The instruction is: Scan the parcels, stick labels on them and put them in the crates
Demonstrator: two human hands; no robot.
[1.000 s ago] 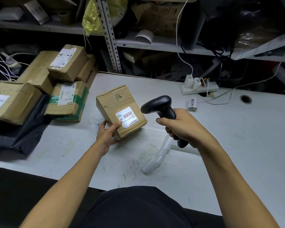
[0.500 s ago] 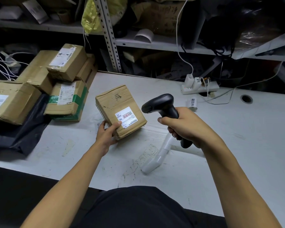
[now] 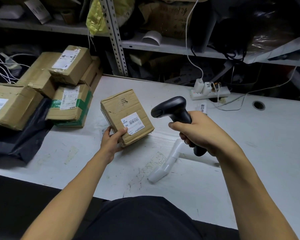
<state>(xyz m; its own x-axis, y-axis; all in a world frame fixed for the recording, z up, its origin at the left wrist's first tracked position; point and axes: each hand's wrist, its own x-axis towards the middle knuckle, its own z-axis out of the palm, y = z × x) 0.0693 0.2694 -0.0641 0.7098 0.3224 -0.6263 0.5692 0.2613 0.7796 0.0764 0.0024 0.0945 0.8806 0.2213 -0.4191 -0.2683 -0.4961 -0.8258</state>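
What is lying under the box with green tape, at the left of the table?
A black plastic bag lies partly under the box with green tape, beside the table. How far it reaches beneath, or whether anything else is there, stays covered.

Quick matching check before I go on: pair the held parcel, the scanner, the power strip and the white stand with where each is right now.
Things:
1. held parcel
2. scanner
3. power strip
4. white stand

Places:
A. lying on the table below the right hand
B. gripped in the right hand
C. at the table's far edge, with plugs in it
D. gripped at its near corner by the left hand

Pairs: 1-D, 2-B, 3-C, 4-A
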